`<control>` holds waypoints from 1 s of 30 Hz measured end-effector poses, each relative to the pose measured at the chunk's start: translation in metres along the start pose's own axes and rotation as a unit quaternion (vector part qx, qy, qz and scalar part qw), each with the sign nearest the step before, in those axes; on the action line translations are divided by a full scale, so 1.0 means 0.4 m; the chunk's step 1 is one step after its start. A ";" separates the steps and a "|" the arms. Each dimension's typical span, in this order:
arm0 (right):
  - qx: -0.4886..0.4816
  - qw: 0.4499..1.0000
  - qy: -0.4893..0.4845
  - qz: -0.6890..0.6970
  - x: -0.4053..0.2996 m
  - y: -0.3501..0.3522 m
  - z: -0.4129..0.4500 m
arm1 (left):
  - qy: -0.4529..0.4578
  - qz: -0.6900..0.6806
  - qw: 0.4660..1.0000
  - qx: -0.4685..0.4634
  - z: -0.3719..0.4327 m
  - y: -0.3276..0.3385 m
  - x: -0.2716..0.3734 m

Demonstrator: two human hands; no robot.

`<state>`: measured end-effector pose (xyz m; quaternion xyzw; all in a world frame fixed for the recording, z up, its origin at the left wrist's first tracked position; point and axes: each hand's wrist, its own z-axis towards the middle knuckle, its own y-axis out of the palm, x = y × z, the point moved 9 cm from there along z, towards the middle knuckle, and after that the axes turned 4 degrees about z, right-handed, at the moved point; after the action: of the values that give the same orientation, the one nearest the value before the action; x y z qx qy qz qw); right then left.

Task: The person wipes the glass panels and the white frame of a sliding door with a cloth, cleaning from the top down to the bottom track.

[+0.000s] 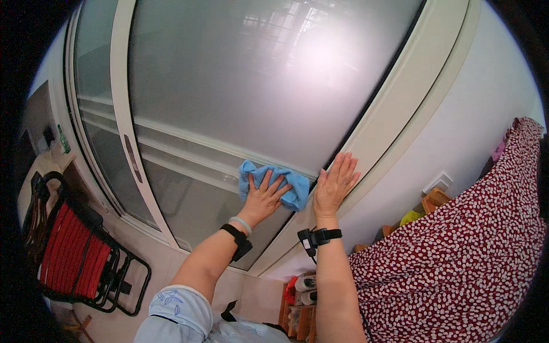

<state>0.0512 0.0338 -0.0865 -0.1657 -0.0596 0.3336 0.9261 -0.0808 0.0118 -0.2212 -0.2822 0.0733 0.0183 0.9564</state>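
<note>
My left hand (262, 199) lies spread on a crumpled blue cloth (300, 188), pressing it against the frosted glass panel (240, 94) of a sliding door near its right edge. Flat on the door's pale frame (377, 111), just right of the cloth, rests my right hand (336, 185), with its fingers pointing up and nothing held. Each wrist wears a black strap with a small device, and a pale bangle circles the left one. A dark recessed handle (133, 158) is set in the door's upright bar, left of the cloth.
At the left stands a black metal folding chair with red cords (73, 253). A red cover with white spots (454, 240) drapes over something at the right, beside wooden pieces (435, 200) and a wall socket (444, 182). Shoes (306, 283) sit on a low wooden rack (305, 321) below.
</note>
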 end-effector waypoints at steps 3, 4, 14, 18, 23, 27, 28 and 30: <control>-0.005 1.000 0.005 0.014 -0.005 -0.007 0.005 | 0.010 0.007 0.999 -0.031 -0.094 0.035 -0.014; -0.004 1.000 0.004 0.015 -0.005 -0.010 0.004 | 0.000 -0.010 0.997 -0.077 -0.125 0.056 -0.024; -0.011 0.999 0.013 0.047 -0.019 -0.031 0.012 | -0.156 -0.111 0.981 -0.044 0.001 -0.098 -0.120; -0.029 0.997 0.050 0.058 -0.043 -0.055 0.026 | -0.173 -0.121 0.968 0.137 0.168 -0.275 -0.173; 0.006 0.992 0.003 0.125 -0.148 -0.083 0.085 | -0.167 -0.096 0.972 0.136 0.238 -0.309 -0.180; 0.014 0.985 -0.052 0.166 -0.213 -0.050 0.131 | -0.143 -0.042 0.979 0.136 0.202 -0.255 -0.174; 0.015 0.984 -0.062 0.168 -0.227 -0.039 0.138 | -0.140 -0.051 0.982 0.113 0.186 -0.232 -0.175; 0.007 0.980 -0.080 0.183 -0.247 -0.017 0.145 | -0.132 -0.045 0.986 0.089 0.143 -0.180 -0.177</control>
<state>-0.0338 -0.0187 -0.0298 -0.1401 -0.0995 0.5102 0.8427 -0.1379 -0.0173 -0.1245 -0.1940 -0.0646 0.0056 0.9789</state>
